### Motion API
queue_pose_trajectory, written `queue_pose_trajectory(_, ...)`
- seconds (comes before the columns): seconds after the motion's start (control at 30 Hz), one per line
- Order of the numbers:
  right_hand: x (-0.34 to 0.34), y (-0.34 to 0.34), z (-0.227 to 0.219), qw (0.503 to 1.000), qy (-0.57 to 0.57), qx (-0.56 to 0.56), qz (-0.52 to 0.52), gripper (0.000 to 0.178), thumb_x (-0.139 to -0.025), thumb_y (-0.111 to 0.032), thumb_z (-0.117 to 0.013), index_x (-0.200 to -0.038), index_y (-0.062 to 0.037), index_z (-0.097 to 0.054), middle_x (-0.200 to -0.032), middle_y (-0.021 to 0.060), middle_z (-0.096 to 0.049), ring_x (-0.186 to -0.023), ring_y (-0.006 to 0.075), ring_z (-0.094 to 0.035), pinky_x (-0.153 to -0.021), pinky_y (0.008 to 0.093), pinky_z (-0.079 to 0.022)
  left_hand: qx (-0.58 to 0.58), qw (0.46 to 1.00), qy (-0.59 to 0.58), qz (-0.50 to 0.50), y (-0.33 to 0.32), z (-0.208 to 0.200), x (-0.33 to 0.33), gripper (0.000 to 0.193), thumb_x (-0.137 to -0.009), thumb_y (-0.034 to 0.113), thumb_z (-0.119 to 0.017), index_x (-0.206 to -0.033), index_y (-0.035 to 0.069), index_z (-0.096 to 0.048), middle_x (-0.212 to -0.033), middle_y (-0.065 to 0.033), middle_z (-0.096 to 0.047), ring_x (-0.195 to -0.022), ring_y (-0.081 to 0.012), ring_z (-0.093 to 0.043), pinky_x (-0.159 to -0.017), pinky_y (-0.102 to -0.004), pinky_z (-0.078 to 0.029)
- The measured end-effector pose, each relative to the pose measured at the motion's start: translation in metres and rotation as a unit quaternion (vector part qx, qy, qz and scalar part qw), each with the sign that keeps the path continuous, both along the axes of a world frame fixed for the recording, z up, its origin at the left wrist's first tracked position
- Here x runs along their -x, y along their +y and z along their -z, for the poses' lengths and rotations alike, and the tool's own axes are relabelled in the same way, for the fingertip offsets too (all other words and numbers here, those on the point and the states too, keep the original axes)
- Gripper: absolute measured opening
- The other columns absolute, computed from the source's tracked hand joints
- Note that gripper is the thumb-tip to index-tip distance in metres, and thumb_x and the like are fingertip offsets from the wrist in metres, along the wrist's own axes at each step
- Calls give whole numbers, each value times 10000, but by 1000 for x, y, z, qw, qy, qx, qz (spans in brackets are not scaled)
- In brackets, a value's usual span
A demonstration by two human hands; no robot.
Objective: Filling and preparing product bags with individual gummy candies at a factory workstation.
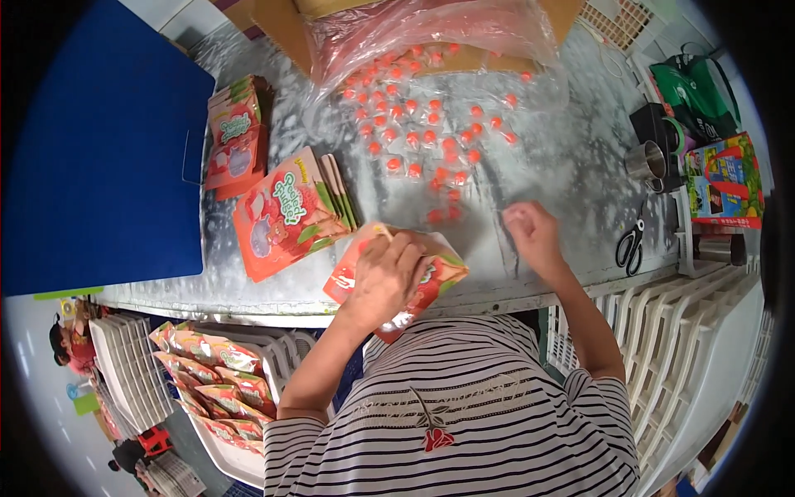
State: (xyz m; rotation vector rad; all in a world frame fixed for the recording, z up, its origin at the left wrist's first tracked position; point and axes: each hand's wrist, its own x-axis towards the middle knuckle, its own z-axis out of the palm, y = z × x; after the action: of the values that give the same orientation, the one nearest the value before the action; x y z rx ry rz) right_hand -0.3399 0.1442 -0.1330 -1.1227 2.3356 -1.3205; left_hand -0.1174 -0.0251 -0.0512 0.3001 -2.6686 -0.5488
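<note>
My left hand (383,277) grips a red and pink candy pouch (443,269) at the table's front edge; its fingers lie across the pouch's upper part. To its right, just above the table, my right hand (534,236) is closed with the fingers curled in. Whether anything is inside it is hidden. Ahead of both hands lie many small clear-wrapped red candies (411,139), spread over the grey table (563,157). Left of my left hand is a stack of flat pouches (281,211) of the same kind, and behind it a second pouch stack (236,149).
An open cardboard box (286,33) with a clear plastic liner (530,41) stands at the back. A blue board (99,149) fills the left. Black scissors (631,247) and a metal cup (644,161) sit at right. Filled pouches (219,381) stand in a white crate at lower left.
</note>
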Motion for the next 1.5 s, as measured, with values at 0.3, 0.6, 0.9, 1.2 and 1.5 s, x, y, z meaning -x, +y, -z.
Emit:
queue_pose_trajectory(0.3, -45, -56, -80, 922, -251, 63, -288, 131, -958, -100, -538, -979, -13, -635, -860, 18, -628, -677, 77, -555, -544, 224, -456, 23, 999, -21, 43, 13, -6, 8, 165, -812, 99, -642, -937, -8, -624, -907, -125, -565, -787, -296, -566, -721, -394, -478)
queue_pose_trajectory(0.6, -25, -79, -124, 886, 2, -198, -419, 176, -782, -170, -648, -844, -6, -635, -664, 153, -604, -651, 314, -612, -622, 405, -479, -65, 992, 3, 106, 14, -19, -2, 245, -748, 68, -694, -984, 8, -667, -1115, -139, -618, -931, -321, -626, -757, -403, -522)
queue_pose_trajectory(0.9, -40, -92, -135, 852, -64, -329, -402, 145, -672, -41, -642, -801, 21, -615, -704, 175, -621, -645, 279, -634, -622, 410, -485, 24, 990, 65, 120, 24, -40, 0, 207, -705, 52, -644, -885, -44, -608, -908, -138, -545, -824, -287, -552, -763, -409, -505)
queue_pose_trajectory(1.2, -24, -107, -153, 772, -296, -433, -359, 222, -731, -135, -723, -779, 7, -558, -773, 62, -582, -735, 159, -606, -617, 308, -495, 43, 989, 17, 139, 25, -29, -2, 223, -690, 76, -607, -884, -36, -599, -904, -124, -538, -791, -259, -581, -673, -365, -514)
queue_pose_trajectory(1.5, -14, -108, -156, 754, -353, -377, -406, 244, -835, -174, -642, -959, 35, -639, -859, 80, -650, -750, 153, -617, -679, 311, -491, 54, 992, 72, 87, 20, -27, -6, 189, -692, 74, -679, -848, -16, -620, -833, -90, -550, -661, -211, -577, -563, -338, -496)
